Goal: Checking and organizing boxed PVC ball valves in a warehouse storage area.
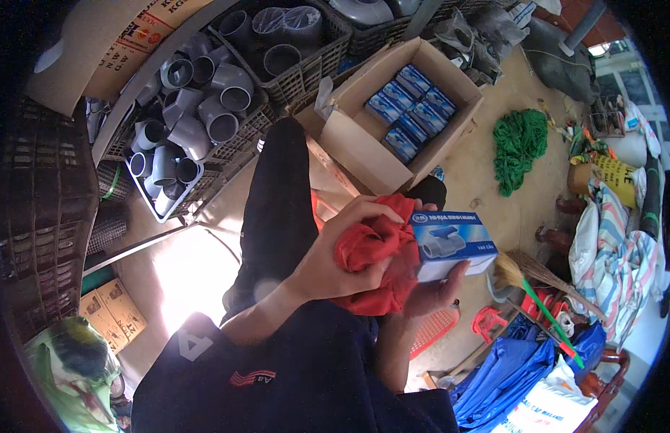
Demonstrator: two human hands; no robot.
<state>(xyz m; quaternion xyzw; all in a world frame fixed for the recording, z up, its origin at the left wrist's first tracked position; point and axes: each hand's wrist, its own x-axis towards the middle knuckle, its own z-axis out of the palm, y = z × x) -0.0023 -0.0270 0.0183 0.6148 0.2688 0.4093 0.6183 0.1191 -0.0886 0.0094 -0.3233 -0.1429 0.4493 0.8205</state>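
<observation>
A crumpled red cloth (378, 249) is bunched in my left hand (335, 256), whose fingers curl round it. Part of the cloth rests against the end of a small blue and white box (454, 245) with a valve pictured on its side. My right hand (436, 292) grips that box from below, its thumb on the near right side. The other fingers of the right hand are mostly hidden under the box and cloth. Beyond my hands, an open cardboard carton (382, 155) holds several similar blue boxes (411, 108).
Crates of grey pipe fittings (194, 119) stand at the far left. Green netting (520, 148) lies on the floor to the right. A broom (540, 303), blue tarpaulin (504, 372) and striped sheeting (613, 260) are heaped along the right. A red plastic stool (436, 330) shows under my right forearm.
</observation>
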